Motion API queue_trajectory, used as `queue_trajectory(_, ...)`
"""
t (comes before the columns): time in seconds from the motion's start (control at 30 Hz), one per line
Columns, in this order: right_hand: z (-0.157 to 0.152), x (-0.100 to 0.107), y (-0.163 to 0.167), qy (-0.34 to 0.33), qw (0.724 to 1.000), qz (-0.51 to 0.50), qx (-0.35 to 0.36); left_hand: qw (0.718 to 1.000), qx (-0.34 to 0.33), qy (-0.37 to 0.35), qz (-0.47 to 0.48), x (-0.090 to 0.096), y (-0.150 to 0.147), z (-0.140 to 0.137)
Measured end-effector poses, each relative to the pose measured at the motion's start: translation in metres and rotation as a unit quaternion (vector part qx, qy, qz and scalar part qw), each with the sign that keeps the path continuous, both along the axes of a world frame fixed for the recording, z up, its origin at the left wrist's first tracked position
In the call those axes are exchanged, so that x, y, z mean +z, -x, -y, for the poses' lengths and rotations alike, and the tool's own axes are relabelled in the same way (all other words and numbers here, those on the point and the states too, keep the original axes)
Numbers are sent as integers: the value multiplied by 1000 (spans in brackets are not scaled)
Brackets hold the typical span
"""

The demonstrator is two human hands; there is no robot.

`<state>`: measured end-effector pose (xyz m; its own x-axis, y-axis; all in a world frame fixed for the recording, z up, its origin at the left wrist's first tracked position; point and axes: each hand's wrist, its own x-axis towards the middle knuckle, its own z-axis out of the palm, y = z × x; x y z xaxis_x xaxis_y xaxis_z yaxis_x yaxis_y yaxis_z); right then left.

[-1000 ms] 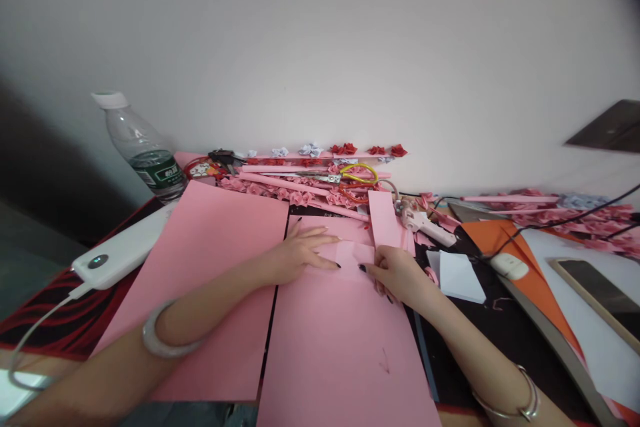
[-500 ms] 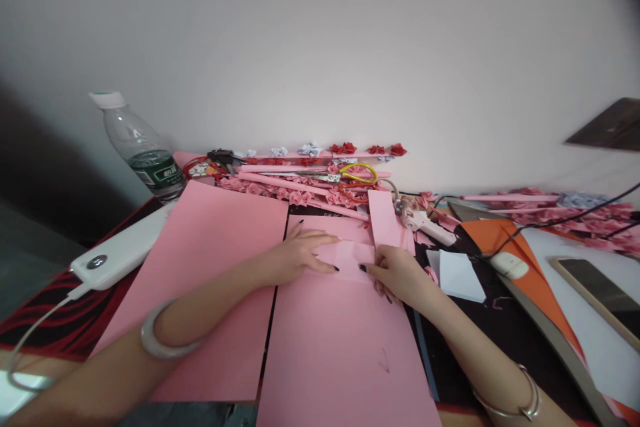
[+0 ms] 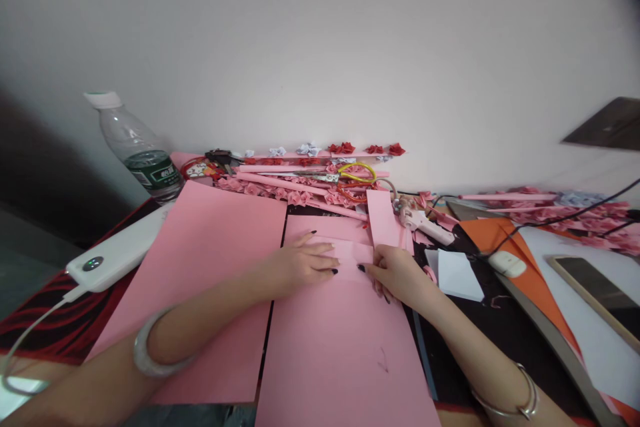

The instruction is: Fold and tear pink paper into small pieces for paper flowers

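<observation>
A large pink paper sheet (image 3: pixel 340 347) lies before me, with a small dark pen mark on its lower right. Across its upper part is a lighter, thin strip of paper (image 3: pixel 353 255). My left hand (image 3: pixel 303 267) rests flat on the strip's left end, fingers stretched and a little apart. At the right end my right hand (image 3: pixel 400 273) is closed, thumb on top and the other fingers curled at the paper's edge. Just behind that hand lies a narrow pink paper strip (image 3: pixel 381 213); its lower end is hidden.
Another pink sheet (image 3: pixel 210 247) lies left. Behind are scissors (image 3: pixel 345 175), paper flowers (image 3: pixel 300 197) and a glue gun (image 3: pixel 425 223). A bottle (image 3: pixel 150 160) and a power bank (image 3: pixel 115 247) stand left. White cards (image 3: pixel 457 277), a mouse (image 3: pixel 507 264) and a phone (image 3: pixel 600 293) lie right.
My left hand has shifted slightly, its fingers now closer together and flatter on the strip. My right hand holds the same place. The view has moved very slightly.
</observation>
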<state>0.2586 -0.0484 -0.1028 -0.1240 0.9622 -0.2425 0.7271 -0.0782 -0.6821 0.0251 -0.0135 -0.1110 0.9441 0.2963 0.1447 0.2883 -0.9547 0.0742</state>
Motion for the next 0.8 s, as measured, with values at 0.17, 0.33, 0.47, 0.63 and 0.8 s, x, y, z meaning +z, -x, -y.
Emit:
queue_trajectory(0.17, 1, 0, 0, -3, 1000, 6, 5, 1000, -6, 21, -18, 0, 1, -1)
queue_trajectory(0.33, 0, -1, -1, -4, 1000, 12, 5, 1000, -4, 18, -16, -1, 2, -1)
queue_trajectory(0.47, 0, -2, -2, -1, 1000, 16, 6, 1000, 0, 16, -12, -1, 2, 0)
queue_trajectory(0.63, 1, 0, -1, -1, 999, 33, 9, 1000, 6, 13, -2, -1, 0, 2)
queue_trajectory(0.8, 2, 3, -2, -24, 995, 95, -9, 1000, 1, 15, 2, -2, -1, 3)
